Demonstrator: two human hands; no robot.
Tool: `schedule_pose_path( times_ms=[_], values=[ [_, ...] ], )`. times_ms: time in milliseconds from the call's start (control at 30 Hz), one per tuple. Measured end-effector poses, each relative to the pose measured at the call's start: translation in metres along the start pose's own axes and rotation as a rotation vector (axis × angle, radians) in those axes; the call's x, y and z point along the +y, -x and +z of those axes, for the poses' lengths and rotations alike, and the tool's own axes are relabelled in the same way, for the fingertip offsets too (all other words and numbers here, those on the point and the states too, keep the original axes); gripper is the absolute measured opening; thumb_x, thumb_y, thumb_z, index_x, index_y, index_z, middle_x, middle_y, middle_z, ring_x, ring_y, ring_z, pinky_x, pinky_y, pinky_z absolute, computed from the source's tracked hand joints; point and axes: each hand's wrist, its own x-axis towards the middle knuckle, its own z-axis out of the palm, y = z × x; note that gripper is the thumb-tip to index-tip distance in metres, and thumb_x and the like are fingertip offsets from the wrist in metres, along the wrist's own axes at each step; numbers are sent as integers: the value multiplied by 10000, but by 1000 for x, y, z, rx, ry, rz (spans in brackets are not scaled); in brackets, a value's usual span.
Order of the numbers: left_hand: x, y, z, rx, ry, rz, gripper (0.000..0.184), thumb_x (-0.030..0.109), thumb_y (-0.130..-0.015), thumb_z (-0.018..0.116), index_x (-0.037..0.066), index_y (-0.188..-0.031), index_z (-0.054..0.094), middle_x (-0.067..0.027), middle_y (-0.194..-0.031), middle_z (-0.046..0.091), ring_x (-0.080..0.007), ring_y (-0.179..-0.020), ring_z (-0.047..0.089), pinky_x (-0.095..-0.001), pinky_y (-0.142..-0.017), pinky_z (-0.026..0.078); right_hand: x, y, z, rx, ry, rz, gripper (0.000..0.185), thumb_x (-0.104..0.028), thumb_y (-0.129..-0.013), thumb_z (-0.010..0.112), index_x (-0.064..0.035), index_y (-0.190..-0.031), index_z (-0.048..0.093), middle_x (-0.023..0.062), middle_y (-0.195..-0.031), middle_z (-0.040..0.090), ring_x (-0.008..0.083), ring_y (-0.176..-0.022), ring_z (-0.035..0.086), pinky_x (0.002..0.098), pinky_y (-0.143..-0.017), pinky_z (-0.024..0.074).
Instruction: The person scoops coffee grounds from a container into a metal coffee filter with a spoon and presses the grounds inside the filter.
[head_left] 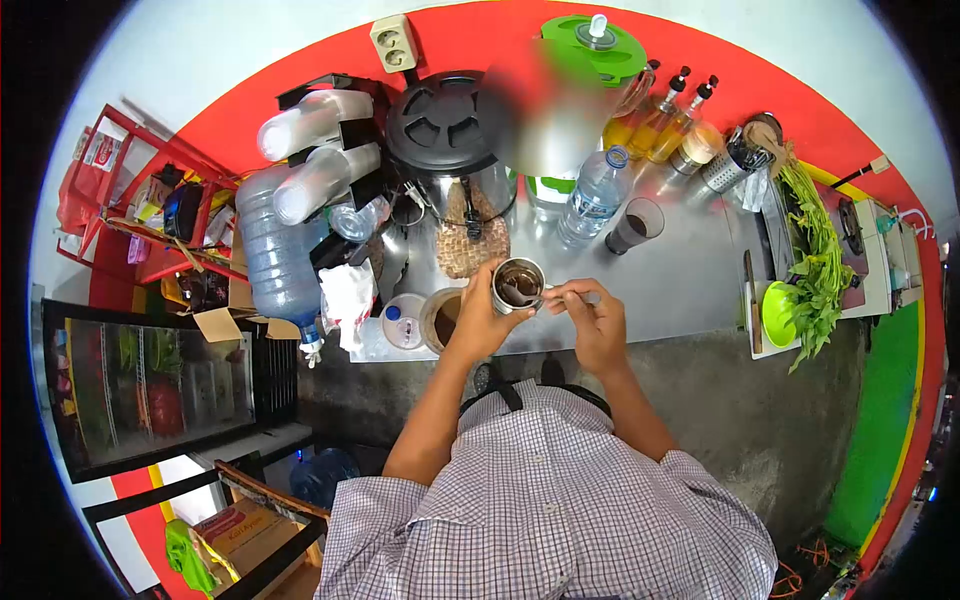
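My left hand [480, 318] is wrapped round a cup [519, 284] with dark liquid in it, held over the front edge of the metal table. Between the fingers of my right hand [594, 325] is the handle of a spoon [522, 296], whose other end dips into the cup. Just left of the cup stands a container of brown contents [441, 318], beside a round lid with a blue knob [403, 320]. Farther back are a clear water bottle [595, 200] and a glass of dark liquid [635, 226].
Behind stand a large black-lidded pot [442, 120] and several oil bottles [672, 125]. Stacked plastic cups [320, 125] and a big water jug [275, 250] are at the left. A green bowl [779, 314] and leafy greens [815, 270] lie at the right.
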Motion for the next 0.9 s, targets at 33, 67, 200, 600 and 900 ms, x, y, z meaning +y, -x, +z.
schedule_pose_path(
  times_ms=[33,67,200,600,900],
  values=[
    [1,1,0,17,-15,1,945,275,-789,975,68,-1547,451,-216,-1433,624,-419,-1380,566,-521,-1171,409,-1,-1,-2,-3,82,-60,222,-120,-1149,555,59,-1164,686,195,-1140,782,220,-980,760,357,-899,627],
    [1,2,-1,18,-13,0,945,275,-789,975,68,-1547,451,-216,-1433,624,-419,-1380,566,-521,-1171,409,-2,-2,-3,-5,166,-121,227,-110,-1144,562,67,-1168,703,188,-1149,785,218,-976,760,356,-901,625],
    [2,3,2,34,-3,-3,943,294,-789,971,55,-1542,457,-221,-1447,613,-410,-1375,563,-496,-1182,383,-11,-1,2,-49,316,-129,178,-63,-1096,644,68,-1155,749,154,-1106,807,192,-986,763,348,-904,619],
    [1,6,4,99,-180,92,951,395,-831,927,12,-1554,443,-222,-1438,605,-402,-1374,553,-506,-1187,342,-18,-8,9,-69,337,-150,112,-66,-1039,720,22,-1072,780,150,-1014,801,194,-869,771,303,-783,619],
    [-2,6,3,99,-195,128,981,455,-831,928,-10,-1548,447,-251,-1426,596,-413,-1368,546,-490,-1174,368,-18,6,20,-76,502,-303,120,-89,-1054,697,28,-1049,723,172,-1032,764,280,-885,750,368,-795,593]
  ],
)
